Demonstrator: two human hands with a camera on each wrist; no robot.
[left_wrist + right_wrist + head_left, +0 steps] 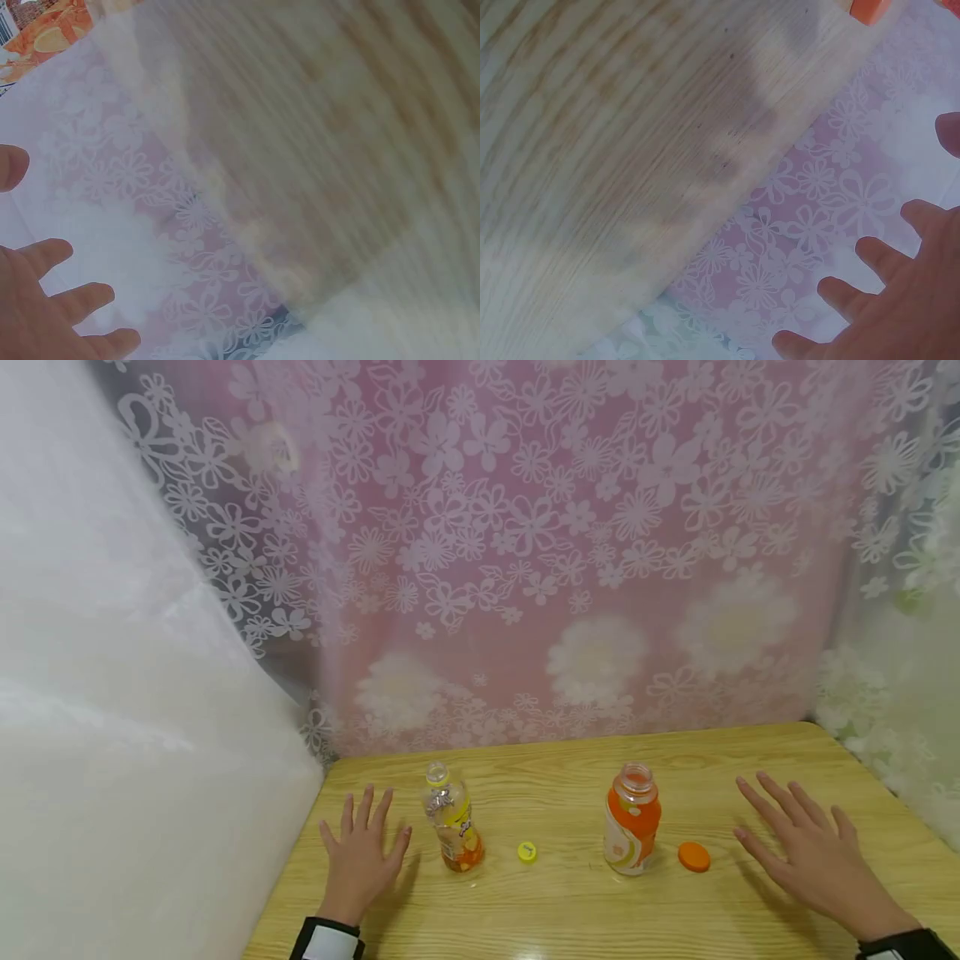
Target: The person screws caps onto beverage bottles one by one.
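Observation:
My left hand is at the left side of the wooden table, fingers spread and holding nothing. Just right of it stands a clear plastic bottle with a yellow label, uncapped, a little orange drink at its bottom. A small yellow cap lies on the wood between the two bottles. Further right, a wider bottle of orange drink stands upright with its mouth uncovered. Beside that one lies an orange cap. My right hand, also spread and holding nothing, is to the right of this cap, apart from it.
The light wooden table ends at a pink flowered curtain behind. White sheeting borders the left side, and a pale flowered sheet hangs along the right edge.

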